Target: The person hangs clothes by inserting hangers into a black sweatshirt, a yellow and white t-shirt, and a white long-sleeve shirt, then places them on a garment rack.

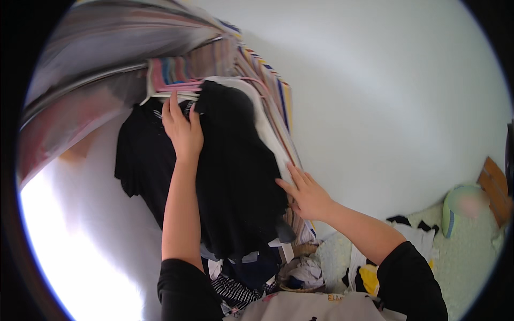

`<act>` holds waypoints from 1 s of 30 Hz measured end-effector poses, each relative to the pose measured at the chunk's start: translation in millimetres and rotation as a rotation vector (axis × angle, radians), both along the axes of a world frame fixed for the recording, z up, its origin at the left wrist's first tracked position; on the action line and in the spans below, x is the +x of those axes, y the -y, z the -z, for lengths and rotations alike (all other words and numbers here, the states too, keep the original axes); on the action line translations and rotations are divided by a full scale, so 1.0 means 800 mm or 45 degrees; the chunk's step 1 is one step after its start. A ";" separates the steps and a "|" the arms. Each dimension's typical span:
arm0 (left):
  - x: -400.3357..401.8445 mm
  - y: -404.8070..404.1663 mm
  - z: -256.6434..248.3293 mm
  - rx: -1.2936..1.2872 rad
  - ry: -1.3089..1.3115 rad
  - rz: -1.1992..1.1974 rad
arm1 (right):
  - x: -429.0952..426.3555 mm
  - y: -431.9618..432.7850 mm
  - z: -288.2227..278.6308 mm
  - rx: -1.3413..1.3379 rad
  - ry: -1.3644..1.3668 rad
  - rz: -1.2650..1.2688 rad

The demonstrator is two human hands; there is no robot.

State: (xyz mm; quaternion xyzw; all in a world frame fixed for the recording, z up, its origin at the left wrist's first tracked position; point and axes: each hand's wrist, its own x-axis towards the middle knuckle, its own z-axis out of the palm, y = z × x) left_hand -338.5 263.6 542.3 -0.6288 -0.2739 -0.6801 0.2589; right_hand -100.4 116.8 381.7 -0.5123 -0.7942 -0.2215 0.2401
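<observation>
Black short-sleeved tops hang close together on pale plastic hangers [176,96] from a metal rail [92,78]. My left hand [182,134] is raised at the neckline of the left black top [138,156], its fingers spread and reaching up to the hangers. Its thumb points up beside the edge of another black garment [237,168]. Along that garment's right side, my right hand [309,196] rests with fingers apart, touching its edge and the white garment [257,104] behind it. Neither hand is visibly closed on cloth.
A striped fabric wardrobe cover [281,100] stands against the pale wall [381,100]. Below lie folded striped clothes [237,289] and a basket [299,287] of cloth. Clothes [367,277] are strewn on the floor, with a green bin [449,212] farther right.
</observation>
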 end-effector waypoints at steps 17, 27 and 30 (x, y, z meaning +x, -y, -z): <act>0.225 0.221 0.323 -0.307 -0.930 0.632 | 0.123 0.417 0.372 -1.177 -0.939 1.241; 0.308 0.380 0.467 -0.655 -1.601 1.112 | 0.093 0.547 0.503 -1.097 -1.564 1.482; 0.315 0.407 0.487 -0.712 -1.738 1.207 | 0.119 0.536 0.541 -0.758 -1.925 1.470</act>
